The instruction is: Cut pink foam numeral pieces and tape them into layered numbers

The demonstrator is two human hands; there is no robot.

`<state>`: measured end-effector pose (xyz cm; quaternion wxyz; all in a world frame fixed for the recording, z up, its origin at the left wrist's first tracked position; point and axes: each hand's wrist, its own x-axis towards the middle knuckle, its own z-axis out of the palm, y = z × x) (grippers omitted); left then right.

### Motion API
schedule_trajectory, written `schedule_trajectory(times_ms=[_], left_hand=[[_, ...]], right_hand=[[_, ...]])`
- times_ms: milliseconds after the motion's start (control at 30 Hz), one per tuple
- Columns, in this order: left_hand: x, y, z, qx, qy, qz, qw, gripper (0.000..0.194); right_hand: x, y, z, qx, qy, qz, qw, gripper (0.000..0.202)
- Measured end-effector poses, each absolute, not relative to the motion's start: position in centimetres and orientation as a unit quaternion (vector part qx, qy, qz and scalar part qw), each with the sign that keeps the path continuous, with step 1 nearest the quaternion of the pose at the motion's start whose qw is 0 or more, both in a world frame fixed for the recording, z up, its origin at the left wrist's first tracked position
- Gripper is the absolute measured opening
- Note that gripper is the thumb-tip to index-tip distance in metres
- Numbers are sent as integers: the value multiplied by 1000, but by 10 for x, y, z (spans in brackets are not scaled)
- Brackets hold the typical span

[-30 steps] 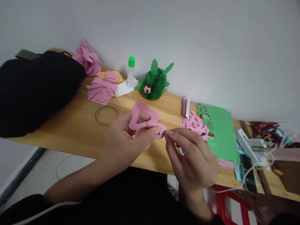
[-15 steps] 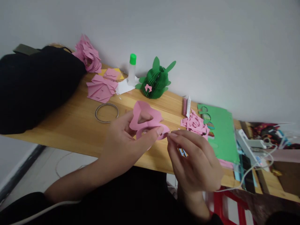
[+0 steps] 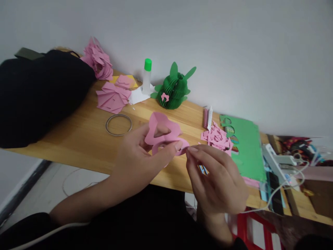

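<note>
A curled pink paper cutout with wavy edges and holes is held above the table's front part. My left hand grips it, thumb on top and fingers underneath. The thumb and index finger of my right hand pinch the cutout's right tip. Behind them stands a green layered-paper cactus with a small pink paper flower on its front. A glue bottle with a green cap stands upright to its left.
On the left lie a black bag, a roll of tape and folded pink papers. Pink scraps, a green sheet with cut-out holes, a phone and a white power strip with cables are on the right.
Almost nothing differs. Both hands keep their hold on the pink paper cutout, and the view has shifted very slightly.
</note>
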<state>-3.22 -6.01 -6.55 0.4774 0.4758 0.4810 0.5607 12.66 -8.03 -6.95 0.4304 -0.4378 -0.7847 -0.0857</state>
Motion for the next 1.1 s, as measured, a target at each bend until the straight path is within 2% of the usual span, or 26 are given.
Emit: schedule_trajectory(times_ms=[233,500,767,967,1100], left_hand=[[-31,-61,-64,478,488,560,469,6],[-31,-60,-67,516,505,555,414,6],[-36,-51,-79,428,515,528,522,11],[-52,-36,-102,341,526,547,555,16],[-82,-29,-128,249,581,540,555,22]], right_hand=[[127,-80,-74,-432,-779,-85,447,28],[124,-74,-67,-454,-792,-34,407,18],[125,-69,-74,-450,-813,9,369,15],[126,-60,-74,-440,-805,124,379,14],[104,-11,-91,-484,-767,199,371,10]])
